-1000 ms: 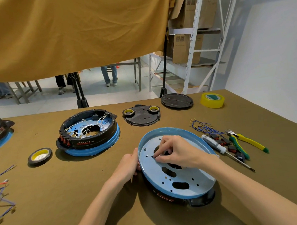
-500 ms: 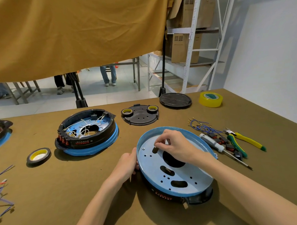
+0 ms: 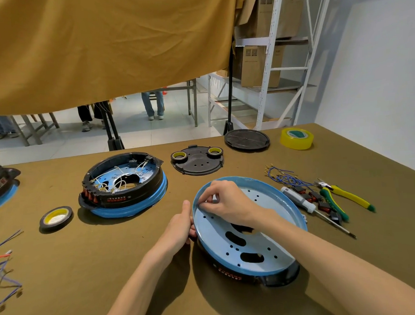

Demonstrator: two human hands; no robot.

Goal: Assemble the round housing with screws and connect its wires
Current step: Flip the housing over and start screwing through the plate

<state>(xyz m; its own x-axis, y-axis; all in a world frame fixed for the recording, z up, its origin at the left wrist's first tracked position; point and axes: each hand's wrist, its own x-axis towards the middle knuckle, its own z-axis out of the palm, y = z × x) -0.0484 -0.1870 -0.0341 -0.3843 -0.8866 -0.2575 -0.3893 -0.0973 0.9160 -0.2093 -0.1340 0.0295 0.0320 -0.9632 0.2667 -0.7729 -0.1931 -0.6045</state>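
The round housing [image 3: 264,238] lies upside down in front of me, its pale blue perforated plate facing up on a black body and tilted toward me. My left hand [image 3: 178,226] grips its left rim, thumb up along the edge and fingers curled under it. My right hand [image 3: 227,203] reaches over the plate, its thumb and fingertips pinching a small screw against the plate's upper left part, near the rim. The screw itself is almost hidden by the fingertips.
A second housing [image 3: 124,184] with white wires sits to the left, a black tape roll [image 3: 56,217] beside it. Screwdriver [image 3: 298,199], pliers [image 3: 346,196] and blue wires [image 3: 283,175] lie to the right. Black cover [image 3: 197,161], lid [image 3: 247,140] and yellow tape [image 3: 296,138] lie behind. Loose wires [image 3: 4,261] sit far left.
My right hand has moved from the plate's middle hole up and left to the rim area, still pinched. My left hand stays on the left rim.
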